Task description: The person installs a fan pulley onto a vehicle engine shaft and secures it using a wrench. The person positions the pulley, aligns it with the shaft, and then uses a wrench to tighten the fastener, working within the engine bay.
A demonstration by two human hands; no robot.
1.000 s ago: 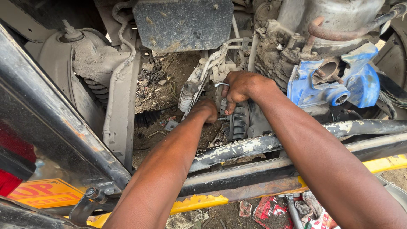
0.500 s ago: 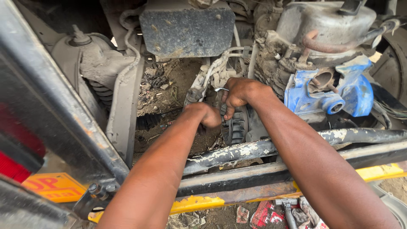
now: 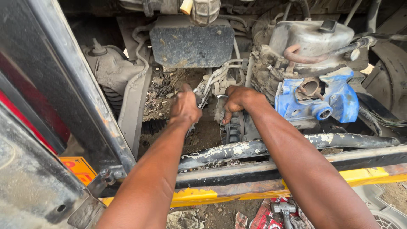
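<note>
Bare metal, dull and greasy, fills the bay I am reaching into. My left hand (image 3: 185, 108) is clenched around a slim metal wrench (image 3: 202, 95), whose shaft runs up and to the right out of the fist toward the pale wire bundle (image 3: 220, 78) just beyond my knuckles. The grip is full-fisted, presumably to give leverage along the shaft; the head of the tool is hidden among the wires, so I cannot tell what it engages.

My right hand (image 3: 237, 101) is closed over the top of a ribbed, finned alternator (image 3: 235, 127), fingers curled down its near face. A bright metal loop shows at the fingertips; I cannot tell whether it is a second tool or a bracket. The hold looks like a steadying one, keeping the unit from shifting while the other hand applies force. The two hands sit near each other, not touching.

Right of my right hand stands a blue housing (image 3: 313, 101) with round ports, capped by a grey tank (image 3: 311, 38). Beyond both hands hangs a dark rectangular plate (image 3: 190, 42). Left of my left hand rises a slanted black frame rail (image 3: 80, 85). Below both forearms runs a chipped black bar (image 3: 271, 146) over a yellow beam (image 3: 199, 196); a small hammer (image 3: 283, 208) lies on the ground beneath my right forearm.
</note>
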